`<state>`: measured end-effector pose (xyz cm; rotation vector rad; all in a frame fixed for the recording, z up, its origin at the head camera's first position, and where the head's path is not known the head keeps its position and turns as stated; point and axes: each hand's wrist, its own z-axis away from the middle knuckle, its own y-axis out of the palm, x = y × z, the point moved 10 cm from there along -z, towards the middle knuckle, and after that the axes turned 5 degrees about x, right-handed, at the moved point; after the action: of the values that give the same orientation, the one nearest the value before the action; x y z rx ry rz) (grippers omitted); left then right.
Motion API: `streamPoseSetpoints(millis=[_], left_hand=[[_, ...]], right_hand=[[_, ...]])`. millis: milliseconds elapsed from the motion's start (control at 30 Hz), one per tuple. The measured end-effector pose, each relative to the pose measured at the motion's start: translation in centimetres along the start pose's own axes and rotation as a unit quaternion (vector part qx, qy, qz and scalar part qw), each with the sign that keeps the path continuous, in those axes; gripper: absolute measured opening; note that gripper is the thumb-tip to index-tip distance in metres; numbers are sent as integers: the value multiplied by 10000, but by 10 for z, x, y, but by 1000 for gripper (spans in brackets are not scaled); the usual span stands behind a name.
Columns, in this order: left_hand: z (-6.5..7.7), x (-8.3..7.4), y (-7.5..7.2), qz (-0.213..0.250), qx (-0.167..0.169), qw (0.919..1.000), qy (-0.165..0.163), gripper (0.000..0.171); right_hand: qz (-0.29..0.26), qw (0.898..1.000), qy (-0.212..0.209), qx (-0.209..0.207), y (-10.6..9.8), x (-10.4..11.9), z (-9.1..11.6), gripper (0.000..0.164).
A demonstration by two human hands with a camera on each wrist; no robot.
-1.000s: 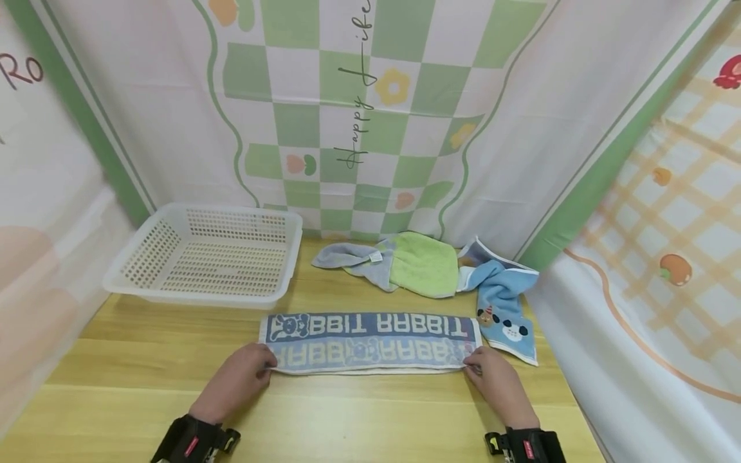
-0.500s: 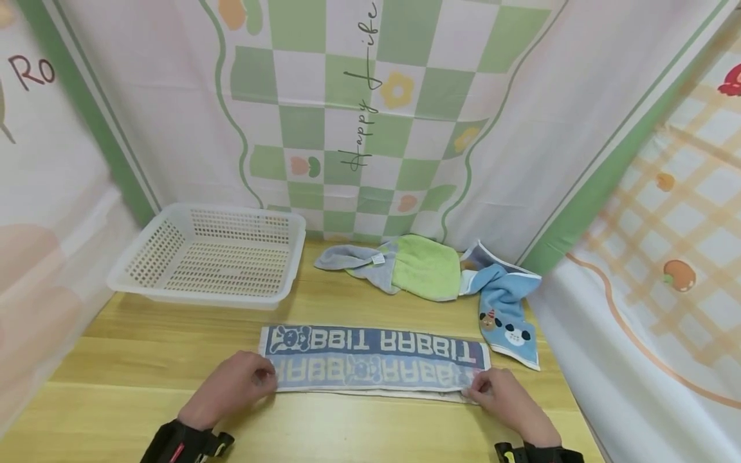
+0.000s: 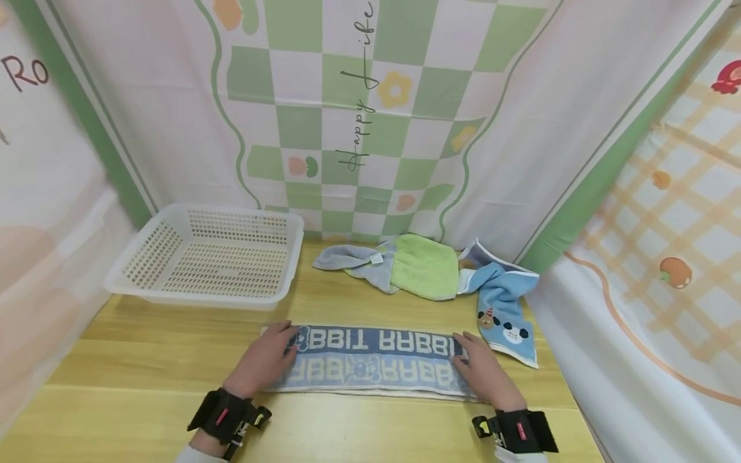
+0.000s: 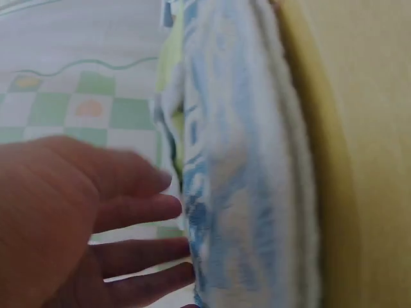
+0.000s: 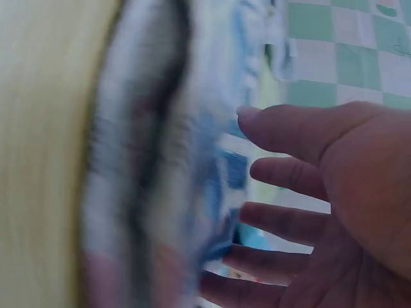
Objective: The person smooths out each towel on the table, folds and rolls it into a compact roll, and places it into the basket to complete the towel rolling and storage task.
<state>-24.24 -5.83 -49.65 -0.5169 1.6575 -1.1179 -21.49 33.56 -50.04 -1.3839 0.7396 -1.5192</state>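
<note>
A blue and white lettered towel [image 3: 370,360] lies folded into a long strip across the table in front of me. Over its left end is my left hand [image 3: 263,359], its fingers straight and spread in the left wrist view, fingertips at the towel's upper face. My right hand [image 3: 482,370] is over the right end the same way; in the right wrist view its fingers [image 5: 282,221] are extended and apart, grasping nothing. The folded layers show along the towel's near edge, blurred in both wrist views.
A white perforated plastic basket [image 3: 202,257] stands at the back left. Along the back lie a crumpled green and grey towel [image 3: 425,267] and a blue towel with animal faces [image 3: 503,302] at the right. A checkered curtain [image 3: 353,128] hangs behind the wooden table [image 3: 145,373].
Both hands have let go of the towel's near corners and moved forward onto its two ends. The towel slid slightly toward me earlier and now lies flat.
</note>
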Motion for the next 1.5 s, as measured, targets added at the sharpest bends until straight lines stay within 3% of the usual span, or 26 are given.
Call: streamPoseSetpoints(millis=[133,367,533,700,833,967,1100,1300,1500], left_hand=[[-5,5,6,59,150,9997,-159,39],[-14,9,7,-31,86,9999,43,41],[-4,8,2,29,-183,9998,55,42],[6,7,-3,32,-317,9995,52,38],[10,10,-2,-33,-210,9998,-9,38],[12,14,0,-6,-140,9999,-51,38],[13,17,2,19,-151,9999,-70,38],[14,14,2,-187,-200,9996,75,38],[11,7,2,-132,-223,9994,211,36]], right_hand=[[233,9997,-10,-90,3,1,-4,52],[336,9986,213,-336,-3,0,-1,52],[-7,9909,1069,-814,-25,-20,20,43],[-339,9816,1757,-666,-23,-44,35,42],[-543,9815,1762,-522,-14,-50,33,40],[-878,9794,1747,-514,-9,-51,30,24],[-1061,9779,1754,-421,-7,-48,28,41],[-1082,9749,1840,-638,-12,-44,27,24],[-1443,9693,1774,-904,-19,-48,30,27]])
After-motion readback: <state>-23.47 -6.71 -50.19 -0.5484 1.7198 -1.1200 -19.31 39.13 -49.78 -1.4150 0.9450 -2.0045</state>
